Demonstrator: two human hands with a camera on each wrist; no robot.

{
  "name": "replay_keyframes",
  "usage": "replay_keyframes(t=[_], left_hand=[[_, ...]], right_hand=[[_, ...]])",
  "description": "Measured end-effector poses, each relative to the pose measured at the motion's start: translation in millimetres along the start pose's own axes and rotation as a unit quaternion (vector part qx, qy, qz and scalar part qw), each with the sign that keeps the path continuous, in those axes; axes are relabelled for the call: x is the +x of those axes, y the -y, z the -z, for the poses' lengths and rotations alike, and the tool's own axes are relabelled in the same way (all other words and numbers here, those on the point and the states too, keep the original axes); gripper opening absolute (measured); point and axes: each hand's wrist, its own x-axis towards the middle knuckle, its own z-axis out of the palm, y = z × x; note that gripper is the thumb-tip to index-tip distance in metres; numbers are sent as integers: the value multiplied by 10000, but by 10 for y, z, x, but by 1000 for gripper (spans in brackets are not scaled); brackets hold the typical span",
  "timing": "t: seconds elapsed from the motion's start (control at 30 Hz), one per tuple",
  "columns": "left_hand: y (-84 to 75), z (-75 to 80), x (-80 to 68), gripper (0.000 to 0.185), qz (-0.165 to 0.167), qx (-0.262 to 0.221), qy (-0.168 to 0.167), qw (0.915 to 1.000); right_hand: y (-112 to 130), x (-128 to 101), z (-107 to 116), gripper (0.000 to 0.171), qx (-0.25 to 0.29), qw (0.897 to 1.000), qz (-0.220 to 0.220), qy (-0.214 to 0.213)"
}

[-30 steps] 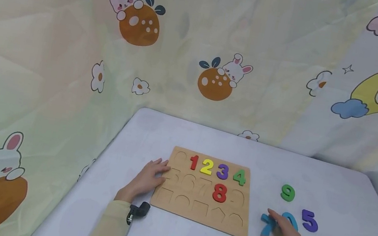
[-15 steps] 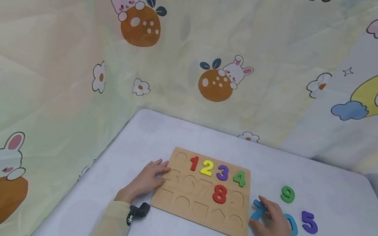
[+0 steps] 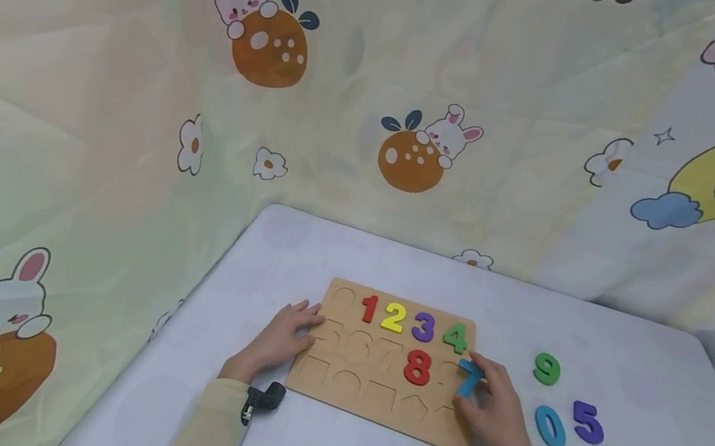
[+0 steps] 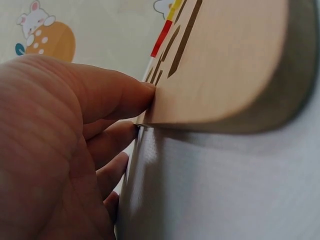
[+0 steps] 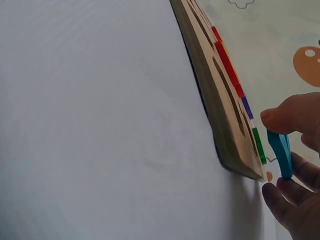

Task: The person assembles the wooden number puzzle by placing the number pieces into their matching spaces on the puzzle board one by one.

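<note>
A blue number 7 [image 3: 468, 378] is pinched between the thumb and fingers of the right hand [image 3: 498, 419], just above the right part of the wooden puzzle board [image 3: 368, 408]. The left edge of the board is touched by the left hand [image 3: 275, 340], whose fingers are nearly straight. To the right of the right hand, a green 9 [image 3: 546, 368], a blue 0 [image 3: 550, 427] and a purple 5 [image 3: 586, 422] are lying on the tabletop [image 3: 304, 445].
</note>
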Motion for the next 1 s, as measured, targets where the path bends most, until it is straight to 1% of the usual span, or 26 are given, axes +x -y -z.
replay_keyframes(t=[0.1, 0.33, 0.53, 0.67, 0.83, 1.0], left_hand=[[-4, 2, 4, 40, -8, -21, -1, 10000], [-1, 9, 5, 40, -84, -21, 10, 10000], [9, -1, -1, 40, -93, -16, 7, 10000], [10, -2, -7, 40, -47, -78, 12, 10000], [12, -7, -6, 40, -59, -37, -4, 10000], [15, -8, -6, 40, -23, -69, -4, 10000]], right_hand=[[31, 18, -23, 75, 41, 10000, -5, 12], [102, 42, -52, 75, 43, 9998, -216, -27], [170, 89, -110, 71, 161, 9997, -120, -98], [198, 113, -178, 72, 242, 9997, -51, -37], [248, 147, -261, 74, 396, 9992, 15, 30], [349, 179, -314, 74, 552, 9984, -55, 123]])
